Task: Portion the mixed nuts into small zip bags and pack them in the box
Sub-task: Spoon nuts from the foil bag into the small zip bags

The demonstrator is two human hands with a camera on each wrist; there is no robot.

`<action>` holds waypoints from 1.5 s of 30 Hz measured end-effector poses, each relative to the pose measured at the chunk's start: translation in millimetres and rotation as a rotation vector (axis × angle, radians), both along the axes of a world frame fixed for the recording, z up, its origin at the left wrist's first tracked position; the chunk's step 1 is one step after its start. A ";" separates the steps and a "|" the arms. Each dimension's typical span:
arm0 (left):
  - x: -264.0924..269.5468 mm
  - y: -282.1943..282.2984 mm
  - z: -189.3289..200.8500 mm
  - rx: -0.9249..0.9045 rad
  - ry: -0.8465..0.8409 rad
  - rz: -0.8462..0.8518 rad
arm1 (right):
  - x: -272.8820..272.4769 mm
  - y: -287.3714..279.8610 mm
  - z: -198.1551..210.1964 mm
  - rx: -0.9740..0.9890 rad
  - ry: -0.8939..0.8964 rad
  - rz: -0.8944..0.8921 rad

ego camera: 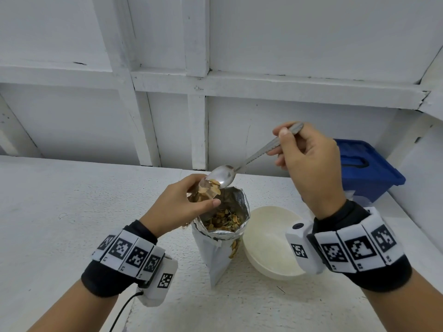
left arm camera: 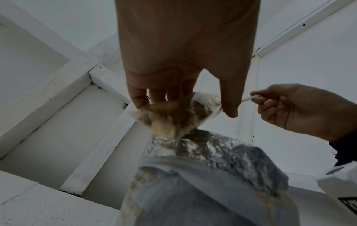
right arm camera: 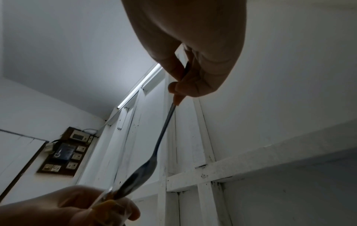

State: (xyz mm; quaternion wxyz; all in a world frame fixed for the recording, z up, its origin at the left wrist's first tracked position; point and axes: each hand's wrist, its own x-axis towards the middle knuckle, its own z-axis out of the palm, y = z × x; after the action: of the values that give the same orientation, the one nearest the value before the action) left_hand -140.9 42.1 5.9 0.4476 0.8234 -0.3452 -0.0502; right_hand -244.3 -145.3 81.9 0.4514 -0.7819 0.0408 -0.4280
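Pinching small zip bag (ego camera: 203,191) at mouth, left hand (ego camera: 178,207) fingers curled, above foil pouch (ego camera: 220,233). Handling light, limp, slippery; gripping rim best. Tipping spoon (ego camera: 221,176), right hand (ego camera: 309,161) fingers clamped round handle. Crowding right: bowl (ego camera: 271,243). Waiting beyond: blue box (ego camera: 366,168).

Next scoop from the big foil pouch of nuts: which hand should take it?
Right. The right hand already grips the metal spoon, poised just above the open foil pouch. The left hand is busy pinching the small clear zip bag open.
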 end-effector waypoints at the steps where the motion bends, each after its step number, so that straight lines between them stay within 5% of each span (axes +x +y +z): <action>1: 0.5 0.5 -0.7 -0.010 0.006 0.002 | -0.3 -2.5 -0.4 0.038 0.005 -0.018; 12: 4.6 14.2 -2.1 -0.074 0.038 0.058 | -13.5 -29.8 -30.8 0.324 0.108 -0.134; 19: 4.6 9.4 14.2 -0.232 0.074 0.086 | -17.9 -2.6 -68.4 0.152 0.502 0.076; 22: 3.1 3.6 18.8 -0.309 0.110 0.067 | -14.9 4.0 -77.5 -0.095 0.611 0.086; 26: -1.5 -7.1 20.3 -0.339 0.157 0.048 | -12.8 8.3 -73.6 -0.434 0.519 -0.093; 29: -8.0 -16.8 22.2 -0.367 0.192 0.039 | -11.6 17.4 -62.5 -0.504 0.336 -0.097; 34: -16.9 -32.3 24.7 -0.438 0.240 0.033 | -5.1 39.0 -55.8 -0.383 0.456 0.091; 45: -18.0 -31.9 30.5 -0.568 0.383 -0.052 | -1.9 18.2 -52.0 -0.062 0.450 0.198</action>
State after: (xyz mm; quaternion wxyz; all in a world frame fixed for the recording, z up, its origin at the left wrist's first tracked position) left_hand -158.9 10.2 36.4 0.7143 0.6324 -0.2761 -0.1169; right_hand -246.2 -127.0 29.9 0.4467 -0.8711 0.0503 -0.1980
